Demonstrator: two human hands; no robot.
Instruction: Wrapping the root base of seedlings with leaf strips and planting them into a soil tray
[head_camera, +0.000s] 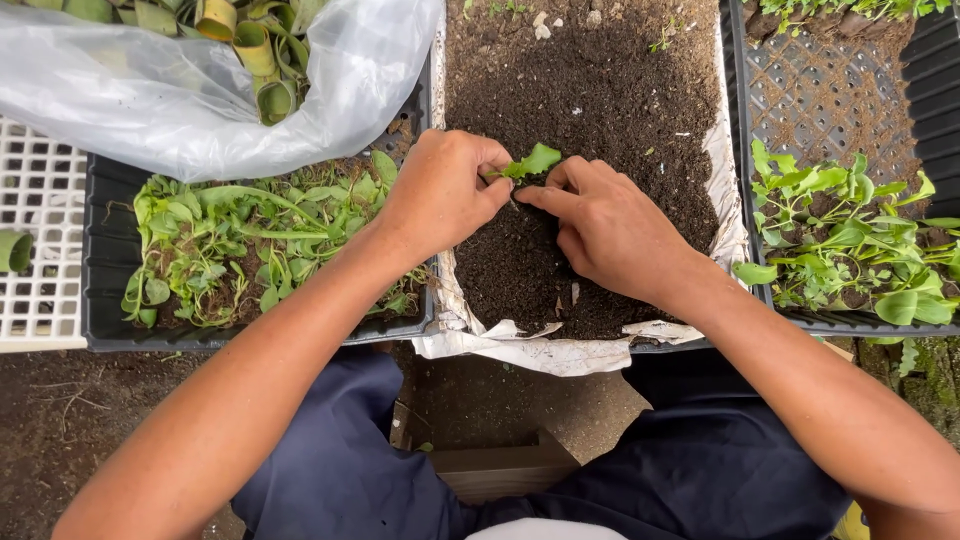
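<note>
Fingers (500, 196) of both hands pinch together around a small green seedling (532, 161) just above the centre of the frame, where its leaves stand up out of dark soil (600, 90). The left hand (440, 190) comes in from the lower left, knuckles up, its thumb and fingertips closed against the base of the plant; the right hand (605, 228) reaches in from the lower right, its thumb and forefinger pressed to the same spot, so that the two hands touch at the stem. The stem itself is hidden behind the fingertips.

The soil fills a paper-lined tray (560, 352) at the middle of the frame, its torn white lining curling over the near edge. At centre left, a black tray (100, 310) holds a tangle of uprooted seedlings (250, 240), lying flat with roots and earth among them. Above it, in the upper left, a clear plastic bag (150, 100) covers rolled green leaf cups (255, 50). A white lattice crate (40, 260) shows at the far left edge. At right, another black tray (830, 95) with a perforated floor carries a cluster of leafy young plants (850, 250) at centre right. Dark blue trousers (340, 470) span the bottom of the frame.
</note>
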